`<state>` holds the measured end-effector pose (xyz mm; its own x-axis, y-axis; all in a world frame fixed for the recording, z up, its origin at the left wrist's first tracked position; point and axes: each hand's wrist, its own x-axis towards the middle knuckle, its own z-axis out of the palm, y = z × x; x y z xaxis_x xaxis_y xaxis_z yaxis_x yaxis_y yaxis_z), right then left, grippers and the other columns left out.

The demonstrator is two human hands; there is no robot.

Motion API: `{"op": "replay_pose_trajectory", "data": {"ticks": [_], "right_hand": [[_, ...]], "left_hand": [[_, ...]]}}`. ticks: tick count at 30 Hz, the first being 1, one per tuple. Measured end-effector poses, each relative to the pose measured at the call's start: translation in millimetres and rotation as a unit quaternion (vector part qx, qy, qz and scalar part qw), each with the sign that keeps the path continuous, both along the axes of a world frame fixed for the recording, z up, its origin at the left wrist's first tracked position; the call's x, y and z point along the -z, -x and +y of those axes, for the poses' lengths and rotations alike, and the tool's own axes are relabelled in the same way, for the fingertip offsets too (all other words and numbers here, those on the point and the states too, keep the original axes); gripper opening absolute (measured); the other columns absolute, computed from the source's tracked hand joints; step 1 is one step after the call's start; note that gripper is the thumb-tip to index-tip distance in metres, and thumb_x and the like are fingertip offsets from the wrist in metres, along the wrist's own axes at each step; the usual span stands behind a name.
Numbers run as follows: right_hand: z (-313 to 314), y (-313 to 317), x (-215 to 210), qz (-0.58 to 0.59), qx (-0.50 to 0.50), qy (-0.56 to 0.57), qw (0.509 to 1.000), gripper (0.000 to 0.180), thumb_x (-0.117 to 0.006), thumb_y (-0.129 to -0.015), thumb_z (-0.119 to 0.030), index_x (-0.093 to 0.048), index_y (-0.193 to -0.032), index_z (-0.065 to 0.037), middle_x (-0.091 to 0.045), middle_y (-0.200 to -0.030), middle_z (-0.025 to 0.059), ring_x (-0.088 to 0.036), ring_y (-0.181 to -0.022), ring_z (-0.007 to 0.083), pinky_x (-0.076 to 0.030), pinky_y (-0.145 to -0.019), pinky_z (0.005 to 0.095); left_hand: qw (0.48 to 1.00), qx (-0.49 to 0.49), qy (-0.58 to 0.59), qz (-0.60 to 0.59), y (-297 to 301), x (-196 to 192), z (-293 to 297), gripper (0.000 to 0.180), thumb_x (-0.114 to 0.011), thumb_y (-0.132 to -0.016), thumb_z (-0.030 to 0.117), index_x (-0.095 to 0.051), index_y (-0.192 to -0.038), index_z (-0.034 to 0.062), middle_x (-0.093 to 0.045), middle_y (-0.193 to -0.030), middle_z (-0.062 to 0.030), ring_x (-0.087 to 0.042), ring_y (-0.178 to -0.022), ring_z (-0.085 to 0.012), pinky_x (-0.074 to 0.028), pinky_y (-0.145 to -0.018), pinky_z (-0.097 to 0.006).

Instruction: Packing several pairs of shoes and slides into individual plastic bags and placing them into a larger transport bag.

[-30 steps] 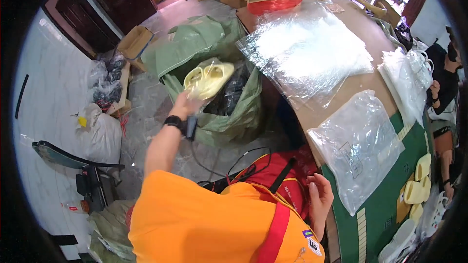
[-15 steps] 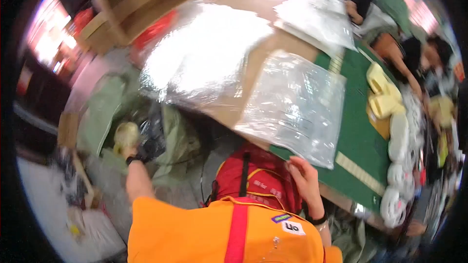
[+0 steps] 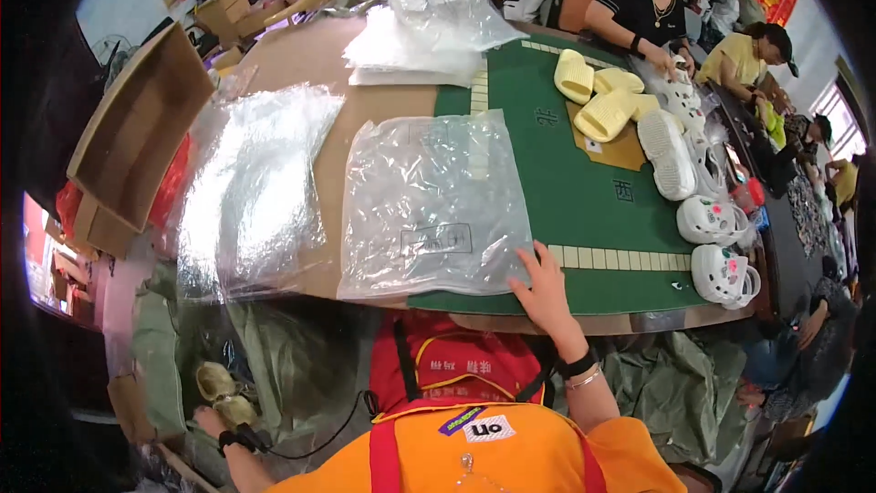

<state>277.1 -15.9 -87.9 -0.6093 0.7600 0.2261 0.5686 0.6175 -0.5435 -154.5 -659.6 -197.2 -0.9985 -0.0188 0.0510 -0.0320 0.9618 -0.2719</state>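
Low at the left, my left hand (image 3: 212, 420) reaches down by the green sack. Its fingers, partly hidden, appear closed on a pair of pale yellow shoes (image 3: 217, 382) at the sack's mouth. My right hand (image 3: 545, 292) lies at the near right corner of a clear plastic bag (image 3: 429, 205), fingers apart, thumb and fingertips at its edge. The bag lies flat across brown cardboard and green table covering, with a printed box on its front.
Shiny clear bags (image 3: 255, 192) lie left, beside an open cardboard box (image 3: 137, 128). More bags (image 3: 411, 46) are stacked at the back. Yellow slippers (image 3: 607, 114) and white clogs (image 3: 721, 274) line the right side. Co-workers (image 3: 648, 14) sit beyond. A red backpack (image 3: 456, 356) is against me.
The view has swung round and sharpened, so the table looks squarer. My right hand has come onto the clear bag's near corner. My left hand stays low with the yellow shoes by the sack.
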Motion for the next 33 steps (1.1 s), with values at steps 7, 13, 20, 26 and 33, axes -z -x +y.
{"op": "replay_pose_trajectory", "data": {"ticks": [7,13,20,26,33], "right_hand": [[-1.7,-21.5,8.4,0.062,-0.004,0.032,0.998,0.043,-0.058,-0.082,-0.02,-0.047,-0.119,-0.002,-0.037,-0.128,0.0249,-0.038,-0.116,0.04,-0.032,-0.096,0.0433],[-8.2,-29.8,-0.7,0.102,0.002,0.103,0.989,0.042,-0.053,-0.084,-0.012,-0.042,-0.123,0.0,-0.035,-0.131,0.0193,-0.036,-0.121,0.0327,-0.028,-0.101,0.0371],[-6.0,-27.0,2.1,0.114,0.004,0.108,0.988,0.043,-0.055,-0.082,-0.01,-0.043,-0.122,0.001,-0.037,-0.13,0.0186,-0.036,-0.121,0.0316,-0.028,-0.101,0.0357],[-2.4,-33.4,3.0,0.12,0.043,0.105,0.986,0.042,-0.056,-0.081,-0.01,-0.045,-0.12,0.0,-0.04,-0.128,0.0184,-0.038,-0.12,0.032,-0.03,-0.1,0.0361],[-0.4,-24.5,6.7,0.195,0.014,0.122,0.973,0.043,-0.062,-0.078,-0.016,-0.048,-0.116,-0.001,-0.041,-0.126,0.02,-0.041,-0.116,0.034,-0.033,-0.097,0.0379]], "left_hand": [[0.776,0.217,-0.574,0.145,16.0,-151.2,263.5,0.028,-0.049,-0.084,0.01,-0.055,-0.106,-0.0054,-0.06,-0.102,-0.0127,-0.054,-0.094,-0.0196,-0.041,-0.084,-0.029],[0.829,0.426,-0.363,0.021,3.6,-141.5,412.1,0.046,-0.061,-0.076,0.027,-0.052,-0.116,0.0057,-0.052,-0.115,-0.0158,-0.047,-0.106,-0.0316,-0.04,-0.087,-0.041],[0.816,0.516,-0.253,0.05,-7.1,-114.0,460.9,0.034,-0.065,-0.071,0.029,-0.06,-0.103,0.0154,-0.053,-0.105,-0.0099,-0.049,-0.097,-0.0313,-0.043,-0.077,-0.042],[0.761,0.495,-0.415,0.052,1.6,-125.1,486.2,0.017,-0.056,-0.074,0.012,-0.062,-0.089,0.0068,-0.058,-0.088,-0.0132,-0.055,-0.082,-0.0333,-0.044,-0.071,-0.04],[0.685,0.5,-0.496,0.187,11.7,-205.3,496.2,0.007,-0.055,-0.083,0.007,-0.06,-0.085,0.0013,-0.058,-0.083,-0.011,-0.054,-0.077,-0.0234,-0.043,-0.067,-0.031]]}}
